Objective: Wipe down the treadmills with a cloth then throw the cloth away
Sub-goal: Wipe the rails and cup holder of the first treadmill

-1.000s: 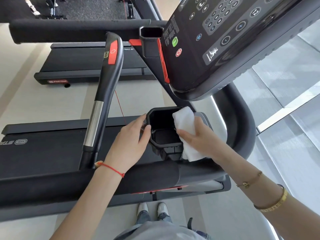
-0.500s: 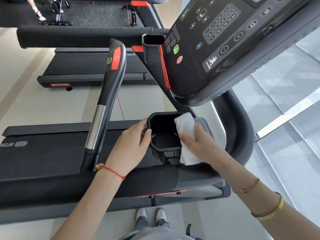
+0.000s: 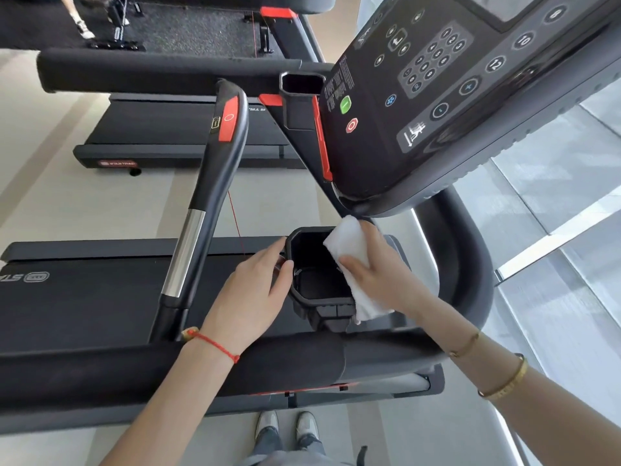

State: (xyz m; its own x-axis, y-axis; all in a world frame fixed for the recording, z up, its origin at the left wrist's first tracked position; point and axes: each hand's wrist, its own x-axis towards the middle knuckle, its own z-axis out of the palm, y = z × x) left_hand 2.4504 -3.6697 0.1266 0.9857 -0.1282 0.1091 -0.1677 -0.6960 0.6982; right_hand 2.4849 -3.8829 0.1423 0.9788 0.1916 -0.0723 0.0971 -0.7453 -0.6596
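The right hand (image 3: 379, 274) holds the white cloth (image 3: 349, 253) against the right rim of the black cup holder (image 3: 316, 297), fingers laid fairly flat over the fabric and the thumb pinning it from the inner side, so the cloth is pressed and held rather than bunched in a fist. The cloth drapes over that rim, its upper corner just below the console (image 3: 453, 105) edge and its lower end hanging down the holder's outer wall. The left hand (image 3: 255, 290) steadies the holder from the opposite side, thumb curled against its left rim and fingers behind the wall. To wipe this step well, the person would likely keep the left hand bracing while the cloth is drawn round the rim and down into the well, folding to a fresh face if it soils. Beyond the holder lie the handlebar (image 3: 215, 183) and the treadmill (image 3: 84, 297) deck, probably still to be wiped.
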